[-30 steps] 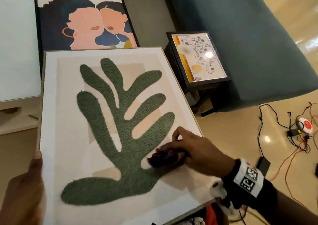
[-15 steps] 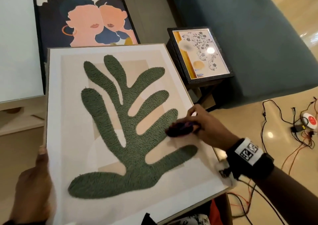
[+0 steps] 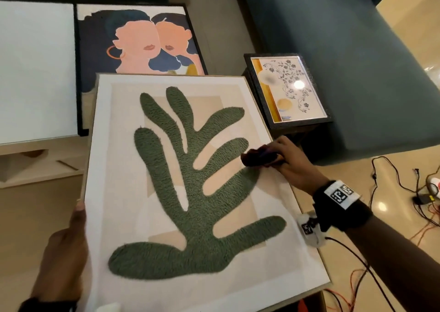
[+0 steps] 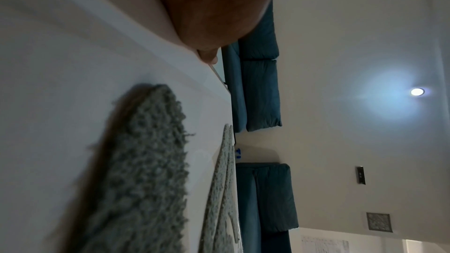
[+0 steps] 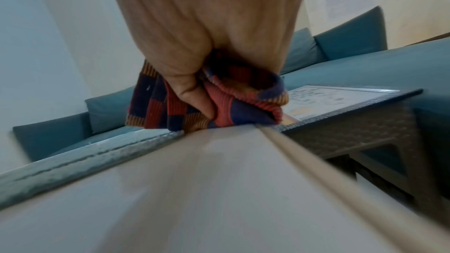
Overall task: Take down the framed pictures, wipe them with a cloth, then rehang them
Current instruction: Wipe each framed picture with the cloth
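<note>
The right hand is pressing a bunched cloth onto the leaf picture near its right edge, its fingers curling tight into the cloth; the left hand is gripping the picture's left edge, thumb lying on the front, the other fingers hiding behind the frame. A faces picture is leaning just behind it; a floral picture is lying flat on a dark stool beside a blue sofa.

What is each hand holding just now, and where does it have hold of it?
The left hand grips the green leaf picture by its left edge. The right hand holds a bunched striped cloth against the picture's right side.
</note>
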